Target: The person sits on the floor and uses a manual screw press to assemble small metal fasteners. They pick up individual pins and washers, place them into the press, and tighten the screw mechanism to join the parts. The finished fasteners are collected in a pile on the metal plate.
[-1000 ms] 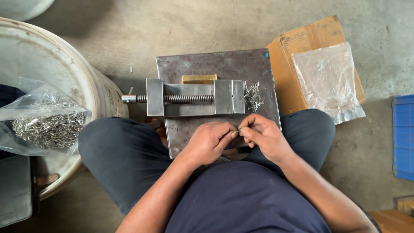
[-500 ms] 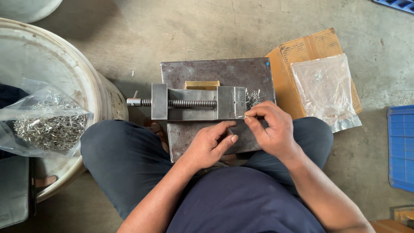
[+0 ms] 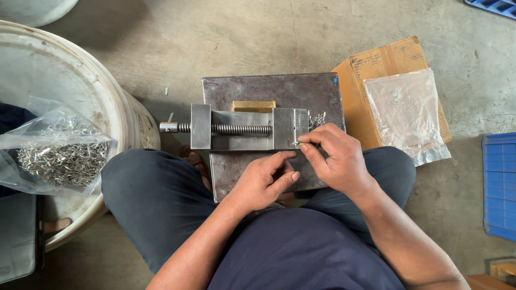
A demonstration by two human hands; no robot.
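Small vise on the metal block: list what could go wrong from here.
1. The right hand pinches a tiny part at the end of the vise; fingertips so close could get nipped or let the part slip.
2. The loose pile of small metal parts lies near the metal block edge; a nudge could scatter it onto the floor.

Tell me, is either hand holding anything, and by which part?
The right hand pinches a tiny metal piece by its end at the vise; the left hand seems empty.

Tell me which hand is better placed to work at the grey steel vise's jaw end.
Right hand: its fingertips already sit at the grey steel vise. Left hand rests lower, off it.
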